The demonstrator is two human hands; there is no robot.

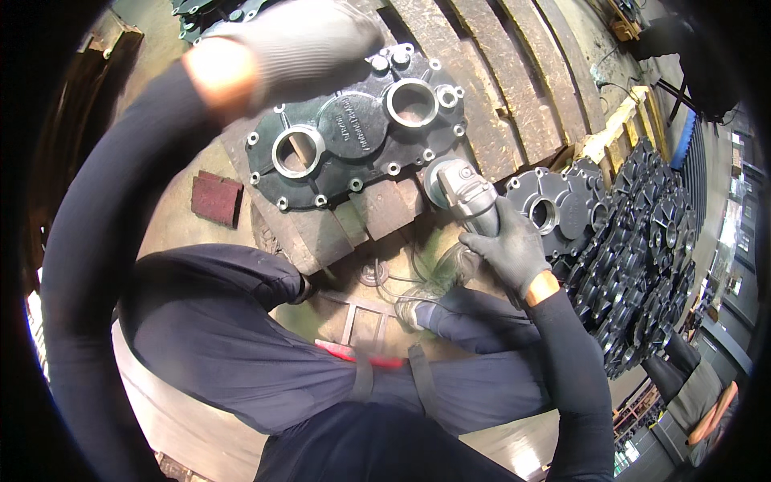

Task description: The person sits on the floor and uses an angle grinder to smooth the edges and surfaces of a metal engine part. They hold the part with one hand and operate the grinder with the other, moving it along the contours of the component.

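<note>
Dark cast cover plate (353,132), one, with two large ringed bores; upper centre of the frame, on wooden slats (491,48).
Your gloved right hand (512,249), right of centre, was closed firmly around an angle grinder (475,201), its disc beside the plate's lower-right edge, contact unclear; your gloved left hand (317,48), upper left, was blurred over the plate's upper edge, and whether its fingers were curled or touching could not be told; a reddish block (215,198) lay at left, piled dark castings (630,265) at right.
</note>
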